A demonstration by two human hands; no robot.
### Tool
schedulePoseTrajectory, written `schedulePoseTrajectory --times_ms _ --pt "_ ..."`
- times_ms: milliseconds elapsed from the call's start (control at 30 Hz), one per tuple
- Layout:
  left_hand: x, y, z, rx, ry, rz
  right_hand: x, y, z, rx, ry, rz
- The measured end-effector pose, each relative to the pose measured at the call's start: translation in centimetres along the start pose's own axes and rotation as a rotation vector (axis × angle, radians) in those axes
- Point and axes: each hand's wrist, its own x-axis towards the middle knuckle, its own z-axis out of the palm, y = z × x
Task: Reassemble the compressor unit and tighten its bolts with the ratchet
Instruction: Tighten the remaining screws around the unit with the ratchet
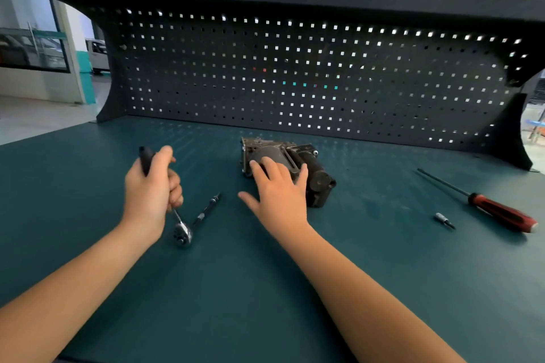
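Here, dark grimy compressor point(320, 177), R grip point(277, 194) splayed flat atop, L grip point(150, 186) clamped round ratchet point(182, 231)

Both bare forearms reach forward from the lower corners and draw slightly toward each other. The left hand point(152, 191) is curled in a fist round the handle of the ratchet point(182, 232), thumb on top, wrist straight. The right hand point(278, 197) is flat and spread, palm down, thumb out to the left, its fingertips point(267, 161) lying on the compressor point(312, 174).
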Motion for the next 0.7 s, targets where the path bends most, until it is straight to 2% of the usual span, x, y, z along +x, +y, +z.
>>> schedulePoseTrajectory --times_ms 133,233,367,567,700 --pt "0.9 -0.9 1.0 0.064 -0.005 0.04 1.6 0.5 -0.8 -0.166 -0.016 -0.066" --pt "1.7 -1.6 -0.2 0.08 0.052 -0.02 1.4 1.5 -1.2 -0.166 -0.025 -0.094" --pt "2.6 -1.9 -2.0 0.258 0.081 -0.08 0.6 4.2 -1.9 -0.192 -0.028 -0.063" --pt "2.8 -1.7 -2.4 0.442 -0.055 -0.111 -0.7 8.3 -2.8 -0.241 -0.014 0.048" --pt "2.2 -1.5 -2.3 0.311 -0.118 -0.24 -1.2 8.9 -3.5 -0.168 -0.052 0.147"
